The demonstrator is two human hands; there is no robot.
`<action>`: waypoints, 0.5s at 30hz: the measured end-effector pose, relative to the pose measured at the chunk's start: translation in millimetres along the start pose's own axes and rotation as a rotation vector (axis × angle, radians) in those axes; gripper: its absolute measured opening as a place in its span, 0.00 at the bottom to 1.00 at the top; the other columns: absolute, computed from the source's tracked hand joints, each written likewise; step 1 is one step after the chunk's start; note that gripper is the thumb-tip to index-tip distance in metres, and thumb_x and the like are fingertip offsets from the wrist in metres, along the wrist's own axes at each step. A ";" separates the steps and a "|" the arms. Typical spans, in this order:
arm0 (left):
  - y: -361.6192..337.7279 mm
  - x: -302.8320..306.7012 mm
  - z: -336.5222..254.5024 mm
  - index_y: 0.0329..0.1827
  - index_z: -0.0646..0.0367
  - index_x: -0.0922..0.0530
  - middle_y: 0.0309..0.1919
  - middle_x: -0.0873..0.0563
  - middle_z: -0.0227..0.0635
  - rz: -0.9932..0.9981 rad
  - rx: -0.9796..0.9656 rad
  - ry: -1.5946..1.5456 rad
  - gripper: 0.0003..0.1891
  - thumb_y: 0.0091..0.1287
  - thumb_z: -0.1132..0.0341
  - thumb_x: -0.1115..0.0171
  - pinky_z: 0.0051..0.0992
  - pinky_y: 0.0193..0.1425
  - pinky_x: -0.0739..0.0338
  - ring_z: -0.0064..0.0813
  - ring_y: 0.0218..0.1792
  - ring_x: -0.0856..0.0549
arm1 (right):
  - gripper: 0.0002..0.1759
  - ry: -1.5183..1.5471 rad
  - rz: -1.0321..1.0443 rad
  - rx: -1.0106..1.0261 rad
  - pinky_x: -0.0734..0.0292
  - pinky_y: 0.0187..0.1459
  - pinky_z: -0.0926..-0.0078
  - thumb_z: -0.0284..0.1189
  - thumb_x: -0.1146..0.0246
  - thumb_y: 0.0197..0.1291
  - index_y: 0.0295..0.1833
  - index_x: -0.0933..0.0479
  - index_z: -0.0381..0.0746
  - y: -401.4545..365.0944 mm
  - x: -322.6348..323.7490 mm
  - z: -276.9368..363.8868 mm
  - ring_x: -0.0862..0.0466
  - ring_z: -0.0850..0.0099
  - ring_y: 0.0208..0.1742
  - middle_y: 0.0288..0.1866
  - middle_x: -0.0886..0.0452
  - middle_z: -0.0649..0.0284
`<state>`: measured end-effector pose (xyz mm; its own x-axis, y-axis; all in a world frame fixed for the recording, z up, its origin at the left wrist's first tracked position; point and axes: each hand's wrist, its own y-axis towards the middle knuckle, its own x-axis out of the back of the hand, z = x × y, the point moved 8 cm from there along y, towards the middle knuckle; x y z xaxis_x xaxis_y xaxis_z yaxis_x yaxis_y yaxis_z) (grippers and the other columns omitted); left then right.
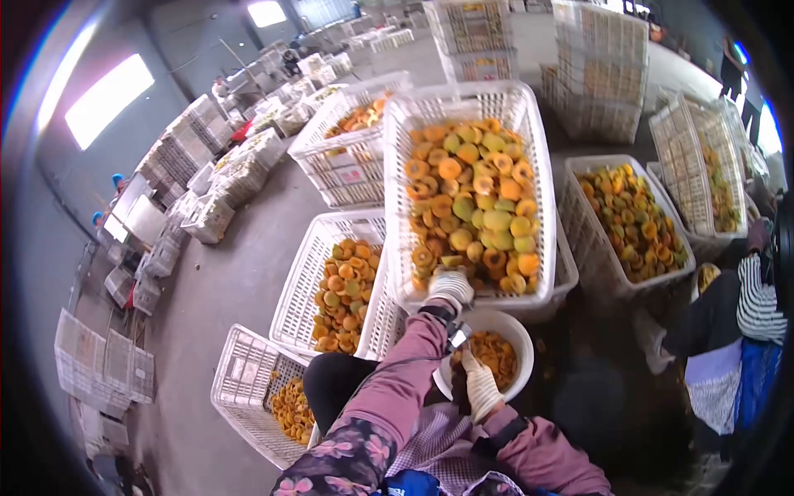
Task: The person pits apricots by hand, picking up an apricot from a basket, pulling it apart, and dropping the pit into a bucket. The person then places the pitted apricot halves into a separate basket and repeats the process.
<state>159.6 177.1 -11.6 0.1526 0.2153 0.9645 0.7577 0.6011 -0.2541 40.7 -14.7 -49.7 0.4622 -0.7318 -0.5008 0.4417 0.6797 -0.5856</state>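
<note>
My left hand (451,288), in a pale glove, reaches over the near rim of a white crate (543,178) full of halved orange and greenish fruit (495,219). Its fingertips are among the fruit at the near edge, so their grip is hidden. Lower down, my right hand (481,385), also gloved, is over the left side of a white bucket (523,343) holding orange pieces (499,357). Its fingers look pressed together near the bucket's inside, but anything between them is too small to make out.
Crates of fruit stand at the left (285,293), lower left (236,405), behind (351,178) and right (633,281). Tall crate stacks (600,74) rise at the back. A person in a striped sleeve (759,302) sits close on the right.
</note>
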 end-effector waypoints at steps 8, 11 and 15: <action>8.6 -10.3 24.0 0.63 0.56 0.33 0.51 0.20 0.45 -0.038 -0.040 -0.120 0.28 0.60 0.59 0.42 0.30 0.57 0.26 0.38 0.52 0.19 | 0.18 -0.021 -0.089 0.022 0.39 0.13 0.80 0.50 0.45 0.64 0.30 0.26 0.48 8.4 8.1 3.0 0.32 0.79 0.11 0.17 0.27 0.73; 2.9 -48.0 39.1 0.57 0.56 0.30 0.40 0.22 0.34 0.095 -0.321 -1.680 0.15 0.68 0.66 0.46 0.23 0.47 0.22 0.26 0.41 0.20 | 0.20 -0.129 -0.207 0.396 0.24 0.40 0.75 0.45 0.45 0.65 0.44 0.23 0.38 6.5 15.8 33.4 0.20 0.71 0.35 0.34 0.20 0.64; -113.5 -23.3 -7.2 0.48 0.61 0.25 0.35 0.20 0.32 0.074 -0.186 -2.138 0.16 0.72 0.56 0.51 0.26 0.45 0.22 0.24 0.37 0.19 | 0.23 -0.604 -0.079 0.638 0.28 0.47 0.62 0.41 0.48 0.65 0.54 0.29 0.32 5.2 -2.1 45.4 0.22 0.50 0.46 0.43 0.21 0.45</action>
<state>74.6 98.3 -4.7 -0.4853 0.6217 -0.6148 0.8432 0.5188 -0.1410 76.9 -7.5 -22.8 0.6603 -0.7491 0.0539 0.7510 0.6586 -0.0465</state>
